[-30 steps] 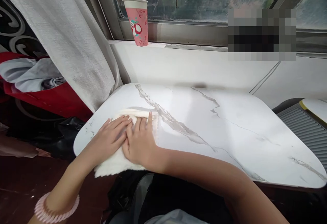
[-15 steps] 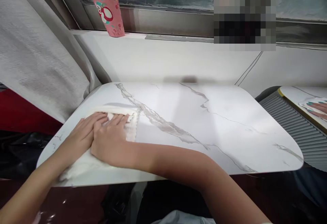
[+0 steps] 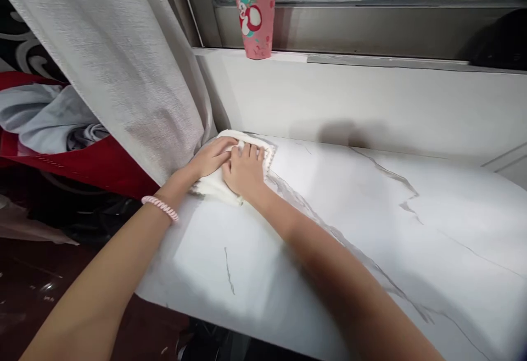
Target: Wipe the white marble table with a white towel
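A white cloth (image 3: 218, 186) lies folded and a little rumpled on the white marble-patterned table (image 3: 263, 256), at its far left corner. My left hand (image 3: 209, 159) rests on the left part of the cloth, fingers stretched forward and palm down. Beside it, my right hand (image 3: 246, 170) presses on the cloth with its fingers apart, and its thumb side is close to the left hand. A pink coiled band (image 3: 160, 208) circles my left wrist. The undersides of both hands are hidden.
A pink patterned cup (image 3: 255, 17) stands on the window ledge (image 3: 370, 63) behind the table. A grey curtain (image 3: 135, 70) hangs against the left corner. Left of it is a red bag (image 3: 123, 166) with grey fabric inside. A dark shape (image 3: 502, 42) sits at the right.
Both hands have slid the cloth from the table's near left part to its far left corner. My view has turned left, so the neighbouring table and the hand there are out of sight.
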Available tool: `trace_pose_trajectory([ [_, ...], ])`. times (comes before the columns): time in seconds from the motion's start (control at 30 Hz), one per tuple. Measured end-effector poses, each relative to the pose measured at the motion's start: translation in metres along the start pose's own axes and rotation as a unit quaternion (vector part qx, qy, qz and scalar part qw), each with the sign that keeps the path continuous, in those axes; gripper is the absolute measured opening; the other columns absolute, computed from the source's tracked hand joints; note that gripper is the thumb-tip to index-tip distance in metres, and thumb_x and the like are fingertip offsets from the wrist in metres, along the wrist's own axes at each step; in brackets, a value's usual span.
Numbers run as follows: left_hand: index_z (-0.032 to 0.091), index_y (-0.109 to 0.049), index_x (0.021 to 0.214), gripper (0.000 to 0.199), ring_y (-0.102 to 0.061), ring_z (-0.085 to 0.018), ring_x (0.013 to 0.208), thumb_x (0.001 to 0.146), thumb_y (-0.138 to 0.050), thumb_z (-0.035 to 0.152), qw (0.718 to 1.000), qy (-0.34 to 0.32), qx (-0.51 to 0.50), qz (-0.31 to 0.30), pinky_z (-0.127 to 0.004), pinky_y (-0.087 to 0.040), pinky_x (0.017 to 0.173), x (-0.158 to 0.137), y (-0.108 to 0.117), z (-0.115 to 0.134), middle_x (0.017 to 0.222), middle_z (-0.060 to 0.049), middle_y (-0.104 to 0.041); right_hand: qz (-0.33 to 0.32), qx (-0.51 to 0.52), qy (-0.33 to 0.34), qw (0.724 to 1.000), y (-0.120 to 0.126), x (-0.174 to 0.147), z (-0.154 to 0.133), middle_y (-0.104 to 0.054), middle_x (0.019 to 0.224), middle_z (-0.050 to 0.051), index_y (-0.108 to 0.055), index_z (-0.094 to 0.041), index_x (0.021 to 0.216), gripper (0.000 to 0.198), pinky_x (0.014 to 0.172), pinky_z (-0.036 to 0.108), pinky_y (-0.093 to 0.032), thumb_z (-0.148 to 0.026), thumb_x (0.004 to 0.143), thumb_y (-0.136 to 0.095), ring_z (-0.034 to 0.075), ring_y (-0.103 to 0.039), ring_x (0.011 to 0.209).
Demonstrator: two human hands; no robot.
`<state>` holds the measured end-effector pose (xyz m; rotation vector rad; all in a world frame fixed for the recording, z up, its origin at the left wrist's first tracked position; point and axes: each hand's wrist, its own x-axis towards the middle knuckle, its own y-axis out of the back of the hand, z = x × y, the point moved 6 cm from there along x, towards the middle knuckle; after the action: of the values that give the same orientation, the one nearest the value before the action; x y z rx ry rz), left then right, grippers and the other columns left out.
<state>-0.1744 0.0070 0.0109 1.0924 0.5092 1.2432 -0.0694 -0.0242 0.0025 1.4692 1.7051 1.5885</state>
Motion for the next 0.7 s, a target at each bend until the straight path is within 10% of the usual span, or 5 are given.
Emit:
trace_pose_trajectory([
  [0.7, 0.013, -0.054, 0.128, 0.047, -0.044, -0.023, 0.134, 0.091, -0.033, 0.034, 1.0, -0.014, 0.02, 0.014, -0.04, -0.029, 0.116, 0.021, 0.003, -0.033, 0.14, -0.011, -0.054, 0.05, -0.004, 0.012, 0.999, -0.015, 0.034, 0.0, -0.052, 0.133, 0.029, -0.055, 0.0, 0.129, 0.046, 0.109, 0.059, -0.021, -0.026, 0.094, -0.04, 0.039, -0.043, 0.125],
])
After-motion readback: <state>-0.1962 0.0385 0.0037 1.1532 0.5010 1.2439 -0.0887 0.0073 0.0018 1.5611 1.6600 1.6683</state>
